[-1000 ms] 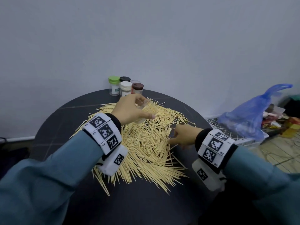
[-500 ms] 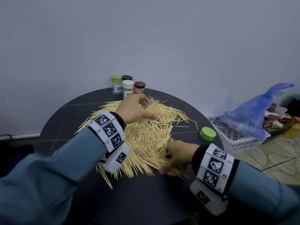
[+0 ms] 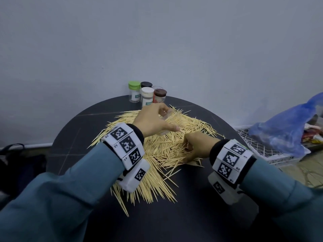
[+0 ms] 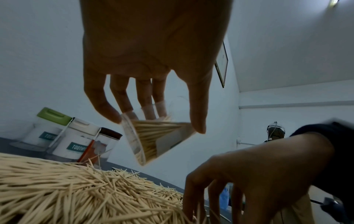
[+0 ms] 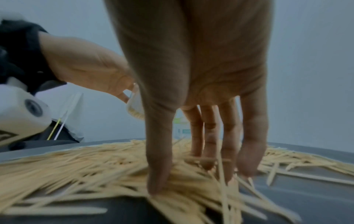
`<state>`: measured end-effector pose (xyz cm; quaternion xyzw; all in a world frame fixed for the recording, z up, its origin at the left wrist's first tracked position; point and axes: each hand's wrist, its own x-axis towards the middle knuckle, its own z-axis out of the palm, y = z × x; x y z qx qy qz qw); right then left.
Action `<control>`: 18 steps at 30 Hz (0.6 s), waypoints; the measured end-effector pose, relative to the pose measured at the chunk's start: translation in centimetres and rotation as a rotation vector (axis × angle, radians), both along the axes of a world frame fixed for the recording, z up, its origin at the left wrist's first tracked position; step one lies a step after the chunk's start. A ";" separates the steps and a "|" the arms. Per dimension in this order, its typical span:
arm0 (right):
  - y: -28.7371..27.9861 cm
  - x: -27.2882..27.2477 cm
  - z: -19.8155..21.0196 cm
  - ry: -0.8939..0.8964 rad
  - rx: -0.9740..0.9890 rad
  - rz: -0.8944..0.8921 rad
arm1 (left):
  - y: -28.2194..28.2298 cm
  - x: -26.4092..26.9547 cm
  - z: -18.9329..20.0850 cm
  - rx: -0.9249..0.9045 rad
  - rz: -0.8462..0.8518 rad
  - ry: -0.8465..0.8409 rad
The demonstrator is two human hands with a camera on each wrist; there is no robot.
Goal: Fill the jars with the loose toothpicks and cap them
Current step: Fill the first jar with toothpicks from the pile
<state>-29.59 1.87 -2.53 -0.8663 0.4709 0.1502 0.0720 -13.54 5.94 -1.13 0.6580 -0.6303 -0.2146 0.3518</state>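
A wide pile of loose toothpicks (image 3: 157, 154) covers the round black table (image 3: 73, 137). My left hand (image 3: 170, 119) grips a clear open jar (image 4: 153, 141) above the pile's far side. The jar is tilted, mouth toward the right, and partly filled with toothpicks. My right hand (image 3: 187, 151) is down in the pile just right of the jar. Its thumb and fingers (image 5: 247, 163) close round a bunch of toothpicks (image 5: 191, 174). Several capped jars stand at the table's back edge, one with a green lid (image 3: 134, 91), one white (image 3: 147, 96) and one brown (image 3: 160, 95).
A blue plastic bag (image 3: 288, 130) lies on a white wire basket (image 3: 258, 147) just right of the table. A dark bag (image 3: 10, 154) sits on the floor at the left. A plain wall stands close behind the jars.
My right hand swept to the pile's near edge, then came back up toward the jar, bunching toothpicks. The left hand and the jar have stayed in place. My right wrist now hides the green cap.
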 end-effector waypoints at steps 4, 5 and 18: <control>-0.2 -0.1 0.7 0.062 -0.092 0.070 | -0.4 0.2 0.0 0.008 0.015 -0.003; 0.0 -0.1 0.8 0.075 -0.112 0.105 | -0.5 0.2 0.0 0.008 0.017 -0.005; 1.6 0.7 -0.3 0.064 -0.163 0.320 | -0.6 0.4 -0.7 0.035 0.037 -0.033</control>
